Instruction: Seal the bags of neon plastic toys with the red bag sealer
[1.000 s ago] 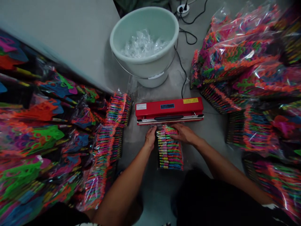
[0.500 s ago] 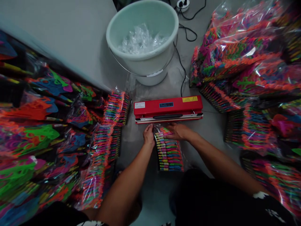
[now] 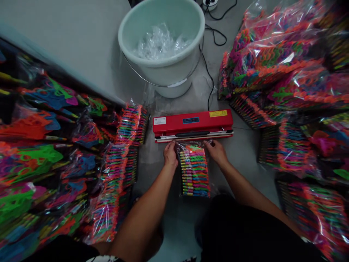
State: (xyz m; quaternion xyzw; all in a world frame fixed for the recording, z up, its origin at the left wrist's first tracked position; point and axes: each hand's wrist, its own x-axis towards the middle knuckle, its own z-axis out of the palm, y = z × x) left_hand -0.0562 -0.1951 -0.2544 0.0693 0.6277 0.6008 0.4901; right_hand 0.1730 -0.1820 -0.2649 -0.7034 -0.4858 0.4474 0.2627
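Observation:
A clear plastic bag (image 3: 194, 171) packed with rows of brightly coloured plastic pieces lies between my hands. Its open-looking top edge lies along the front of a red heat sealer (image 3: 191, 123) with a black handle. My left hand (image 3: 170, 154) pinches the bag's upper left corner. At the upper right corner, my right hand (image 3: 216, 151) grips the film between thumb and fingers. Both hands are just in front of the sealer. Whether the film's edge lies on the sealing strip, I cannot tell.
A pale bucket (image 3: 163, 78) holding crumpled clear film stands behind the sealer. Filled bags are stacked at left (image 3: 116, 174) and right (image 3: 283, 69). A black cable (image 3: 209, 80) runs back from the sealer to a white power socket (image 3: 209, 4).
My right hand has moved off the top of the bag to its upper right corner and now pinches the film. The left hand keeps its corner. The view has shifted slightly.

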